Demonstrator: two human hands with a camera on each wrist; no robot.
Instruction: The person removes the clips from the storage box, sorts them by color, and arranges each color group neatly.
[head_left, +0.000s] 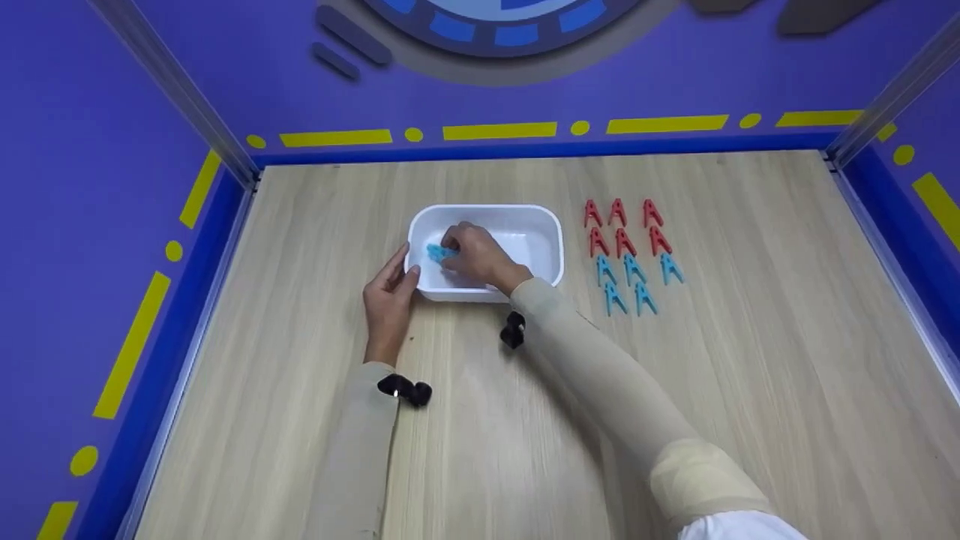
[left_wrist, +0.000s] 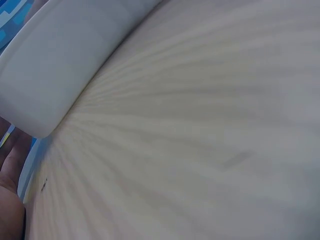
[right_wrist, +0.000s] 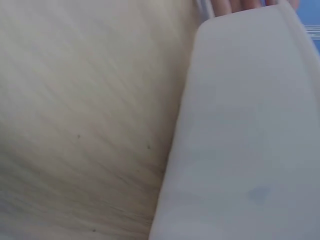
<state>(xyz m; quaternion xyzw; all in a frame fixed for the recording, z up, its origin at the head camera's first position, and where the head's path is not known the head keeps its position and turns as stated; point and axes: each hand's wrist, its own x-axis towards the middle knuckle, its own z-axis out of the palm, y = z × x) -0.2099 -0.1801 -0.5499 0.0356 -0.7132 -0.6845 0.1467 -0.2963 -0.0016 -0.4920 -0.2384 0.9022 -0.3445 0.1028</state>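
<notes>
In the head view, my left hand (head_left: 388,304) rests against the left end of a white plastic tub (head_left: 491,295), its fingers and thumb fairly straight along the outside. My right hand (head_left: 480,256) reaches inside the tub with bent fingers. Its thumb and forefinger pinch at blue clothespins (head_left: 436,252) near the left wall; the hand hides part of them. In the left wrist view, part of my left hand (left_wrist: 12,165) shows beside the tub wall (left_wrist: 65,60). The right wrist view is mostly filled by the tub's outer side (right_wrist: 245,115).
Right of the tub, red clothespins (head_left: 625,241) lie in two rows on the wooden table (head_left: 750,360). Blue clothespins (head_left: 634,270) lie in rows just nearer to me. Blue-purple panels (head_left: 510,97) with yellow marks enclose the table's back and sides.
</notes>
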